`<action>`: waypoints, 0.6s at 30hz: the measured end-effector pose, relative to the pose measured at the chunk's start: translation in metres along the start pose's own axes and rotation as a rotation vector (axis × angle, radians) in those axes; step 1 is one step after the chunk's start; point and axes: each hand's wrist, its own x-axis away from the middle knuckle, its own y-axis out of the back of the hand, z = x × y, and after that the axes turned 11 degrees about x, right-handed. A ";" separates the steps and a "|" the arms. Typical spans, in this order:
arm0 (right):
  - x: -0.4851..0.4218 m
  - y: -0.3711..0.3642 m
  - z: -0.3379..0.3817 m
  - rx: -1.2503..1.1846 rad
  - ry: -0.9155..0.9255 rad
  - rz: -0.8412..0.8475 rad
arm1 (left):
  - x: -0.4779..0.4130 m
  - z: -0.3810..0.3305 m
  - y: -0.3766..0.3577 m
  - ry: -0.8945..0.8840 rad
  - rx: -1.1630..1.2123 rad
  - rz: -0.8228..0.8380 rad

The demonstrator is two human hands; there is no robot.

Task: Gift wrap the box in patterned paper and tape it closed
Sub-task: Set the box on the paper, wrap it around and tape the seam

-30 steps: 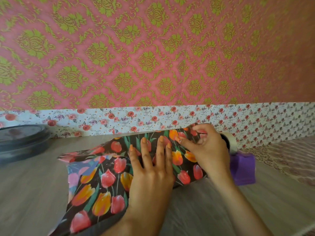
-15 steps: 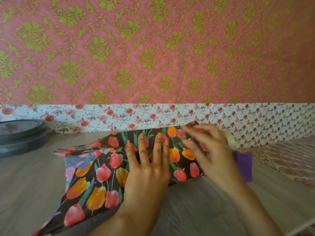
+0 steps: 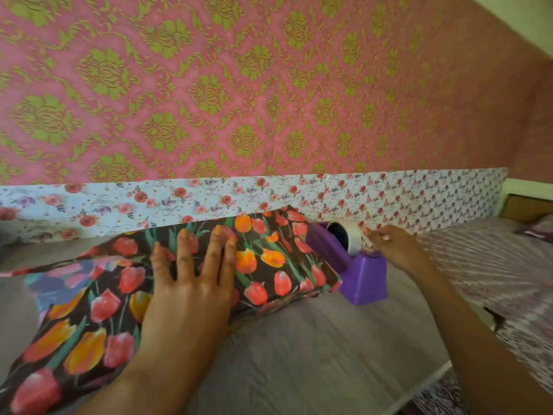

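- Closest to the camera is the grey wood-grain worktop point(image 3: 299, 354), with both forearms coming in over its near edge.
- The left hand point(image 3: 191, 283) lies palm-down on the wrapping paper point(image 3: 269, 265), which is black with red and orange tulips. Its fingers point(image 3: 185, 247) are straight, a bit spread, and pressing flat on the top.
- The box is somewhere under that paper beneath the palm, fully covered, so you only get its shape. The package sits mid-worktop, angled toward the back wall.
- A loose end of the paper flops open toward the near left corner.
- Just right of the package, touching or nearly touching its end, is a purple tape dispenser point(image 3: 363, 277) holding a tape roll point(image 3: 351, 238).
- The right hand point(image 3: 398, 250) is on the far side of the dispenser, with its fingers point(image 3: 378, 235) right by the roll. They're blurry, so I honestly can't tell if they're pinching tape or just hanging there.
- Off to the right is a bed point(image 3: 493, 265) with a patterned sheet.
- Behind it all there's a floral border strip point(image 3: 149, 202), then pink-and-green damask wallpaper point(image 3: 209, 94).
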 end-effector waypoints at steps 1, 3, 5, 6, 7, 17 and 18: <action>-0.002 -0.001 0.001 -0.008 0.003 0.053 | 0.001 0.000 0.000 0.001 0.003 0.005; -0.003 -0.001 0.007 -0.139 -0.010 0.039 | 0.001 -0.001 0.001 0.007 0.013 0.027; -0.006 -0.006 0.005 -0.520 -0.142 -0.016 | 0.000 -0.001 0.003 0.015 0.035 0.055; -0.006 -0.009 0.002 -0.713 -0.232 -0.046 | -0.001 -0.001 0.005 0.024 0.042 0.074; -0.005 -0.014 -0.001 -0.874 -0.317 -0.071 | -0.001 -0.001 0.006 0.029 0.055 0.089; 0.024 -0.038 -0.015 -1.356 -0.363 -0.192 | -0.001 0.003 0.007 0.038 0.082 0.137; 0.031 -0.040 -0.018 -1.270 -0.342 -0.185 | -0.002 0.003 0.007 0.037 0.084 0.135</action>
